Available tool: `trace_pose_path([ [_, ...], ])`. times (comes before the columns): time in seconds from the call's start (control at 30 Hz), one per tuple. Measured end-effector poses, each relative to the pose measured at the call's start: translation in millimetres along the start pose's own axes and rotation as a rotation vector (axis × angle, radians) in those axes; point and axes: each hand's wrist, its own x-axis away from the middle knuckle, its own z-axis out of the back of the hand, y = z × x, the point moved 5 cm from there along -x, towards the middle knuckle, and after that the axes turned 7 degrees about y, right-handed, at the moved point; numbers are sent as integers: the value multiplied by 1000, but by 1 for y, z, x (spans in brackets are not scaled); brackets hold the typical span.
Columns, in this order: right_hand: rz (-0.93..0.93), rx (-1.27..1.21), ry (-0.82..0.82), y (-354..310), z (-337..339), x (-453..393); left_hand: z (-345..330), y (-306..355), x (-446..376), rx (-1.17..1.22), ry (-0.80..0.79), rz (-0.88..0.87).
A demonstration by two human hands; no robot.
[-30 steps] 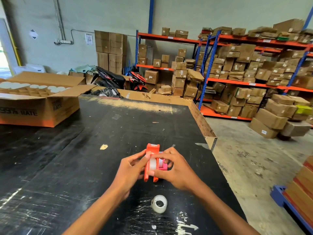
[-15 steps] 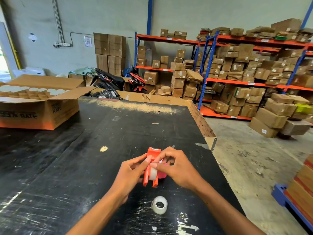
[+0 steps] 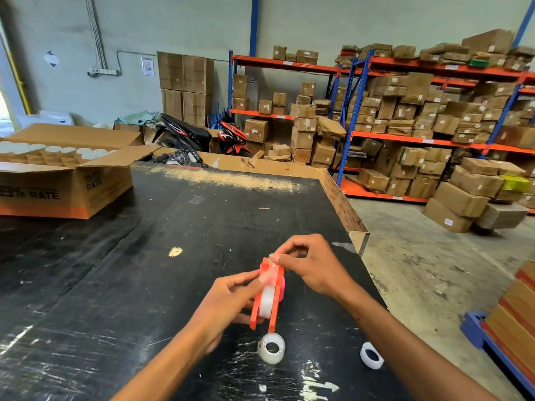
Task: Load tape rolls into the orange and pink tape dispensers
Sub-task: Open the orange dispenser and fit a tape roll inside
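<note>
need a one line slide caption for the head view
Left hand steadies the orange dispenser with a roll seated while the right hand pinches at its top; two spare rolls lie on the black table.

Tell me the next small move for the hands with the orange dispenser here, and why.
Probably draw the tape end forward over the front of the orange dispenser. A white roll already sits inside it, the left hand steadies its side, and the right hand pinches at its top end, where the tape seems to be held.

Above the black table (image 3: 202,241), the left hand (image 3: 228,296) grips the orange dispenser (image 3: 267,296) with its tape roll (image 3: 267,299) while the right hand (image 3: 311,267) pinches the tape end at its top
</note>
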Motion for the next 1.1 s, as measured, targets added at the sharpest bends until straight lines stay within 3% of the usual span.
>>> trace_pose_path([
  [0.5,-202,-68,-165,2,2,-9,3,3,-8,-100,-56,-102],
  [0.7,-342,-89,-222,19,3,-6,-7,-10,-11,-69,-50,-33],
  [0.93,-447,-247,143,51,31,8,-40,-7,-43,80,55,91],
  [1.1,-484,-305,181,80,37,28,-74,-27,-74,28,210,120],
])
